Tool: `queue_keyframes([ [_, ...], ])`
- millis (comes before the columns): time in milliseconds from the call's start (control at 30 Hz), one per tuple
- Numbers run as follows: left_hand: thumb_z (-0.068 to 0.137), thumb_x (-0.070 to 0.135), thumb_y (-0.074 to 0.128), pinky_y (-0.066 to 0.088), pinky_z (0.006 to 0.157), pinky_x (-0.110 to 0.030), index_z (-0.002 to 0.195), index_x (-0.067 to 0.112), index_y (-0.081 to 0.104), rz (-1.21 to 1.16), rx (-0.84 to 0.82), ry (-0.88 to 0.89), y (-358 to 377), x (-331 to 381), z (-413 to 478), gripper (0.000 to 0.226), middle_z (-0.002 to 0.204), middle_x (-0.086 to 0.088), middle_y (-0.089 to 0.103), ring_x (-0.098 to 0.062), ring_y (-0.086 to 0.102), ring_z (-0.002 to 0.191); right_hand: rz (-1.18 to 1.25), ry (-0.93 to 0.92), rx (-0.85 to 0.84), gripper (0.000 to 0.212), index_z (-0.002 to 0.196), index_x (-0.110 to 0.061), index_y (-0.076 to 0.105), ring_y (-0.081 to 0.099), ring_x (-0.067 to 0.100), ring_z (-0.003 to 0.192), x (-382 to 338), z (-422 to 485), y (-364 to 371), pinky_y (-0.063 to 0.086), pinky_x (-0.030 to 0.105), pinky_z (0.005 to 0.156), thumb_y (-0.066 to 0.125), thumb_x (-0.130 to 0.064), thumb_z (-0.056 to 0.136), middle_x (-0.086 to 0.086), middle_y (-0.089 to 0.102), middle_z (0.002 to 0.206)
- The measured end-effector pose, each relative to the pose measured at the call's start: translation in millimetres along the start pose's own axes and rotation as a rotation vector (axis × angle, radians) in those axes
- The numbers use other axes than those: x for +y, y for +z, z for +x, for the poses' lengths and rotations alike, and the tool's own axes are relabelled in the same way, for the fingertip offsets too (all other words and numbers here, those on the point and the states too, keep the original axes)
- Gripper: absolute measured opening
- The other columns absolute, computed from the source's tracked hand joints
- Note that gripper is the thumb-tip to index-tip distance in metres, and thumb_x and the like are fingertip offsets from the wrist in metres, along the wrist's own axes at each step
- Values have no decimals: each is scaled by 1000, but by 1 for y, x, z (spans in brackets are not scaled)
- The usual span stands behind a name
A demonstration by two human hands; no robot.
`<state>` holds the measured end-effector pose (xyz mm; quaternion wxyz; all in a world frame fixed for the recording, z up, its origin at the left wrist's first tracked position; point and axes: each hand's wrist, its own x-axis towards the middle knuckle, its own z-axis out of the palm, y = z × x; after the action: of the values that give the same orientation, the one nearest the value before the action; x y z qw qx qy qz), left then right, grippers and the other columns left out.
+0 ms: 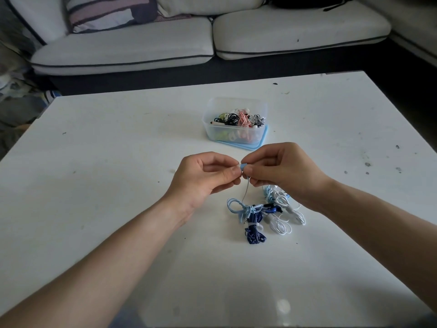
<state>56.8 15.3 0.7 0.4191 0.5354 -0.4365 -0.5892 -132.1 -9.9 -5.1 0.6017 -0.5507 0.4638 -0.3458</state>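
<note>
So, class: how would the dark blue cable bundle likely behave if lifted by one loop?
Probably floppy: the dark blue cable bundle is thin cord in loose loops. Its pale tie should keep it together. It touches the light blue bundle, so may snag.

Left hand (208, 177) and right hand (281, 171) pinch a small light-blue earpiece (243, 166) between fingertips, thin cable (246, 189) hanging down. Bundled earphones (256, 215) lie on the surface (106, 143) just below the hands. Clear box (236, 134) of cables sits beyond them.

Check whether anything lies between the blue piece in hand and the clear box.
Nothing visible. Left hand and right hand pinch the blue piece; only bare table lies between it and the clear box. Earphone bundles lie nearer the person.
</note>
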Motion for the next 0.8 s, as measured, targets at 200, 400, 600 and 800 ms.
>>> queue_keyframes([
  [200,79,6,76,52,63,-18,95,-2,71,59,10,51,0,0,0,19,84,-19,75,-18,72,72,0,15,-36,12,95,1,75,65,15,67,-1,0,-1,57,24,68,74,-5,85,16,72,78],
  [400,79,4,75,51,61,-16,94,-4,70,90,-1,88,1,0,-1,17,81,-18,74,-18,72,71,7,31,-78,11,95,0,75,65,15,68,-1,0,-4,57,25,69,73,-5,85,17,72,80],
  [600,84,5,70,52,62,-15,93,5,72,50,-14,48,-1,1,0,9,81,-13,76,-16,73,74,-31,-29,-26,11,94,0,73,68,17,67,-2,1,-3,58,27,68,75,0,83,20,73,80],
  [800,66,18,73,55,64,-20,85,10,69,-50,-65,-24,-2,-1,2,21,78,-11,74,-17,72,71,-25,-45,-85,10,95,-1,74,67,17,70,0,0,-1,58,27,70,71,2,86,22,73,84],
])
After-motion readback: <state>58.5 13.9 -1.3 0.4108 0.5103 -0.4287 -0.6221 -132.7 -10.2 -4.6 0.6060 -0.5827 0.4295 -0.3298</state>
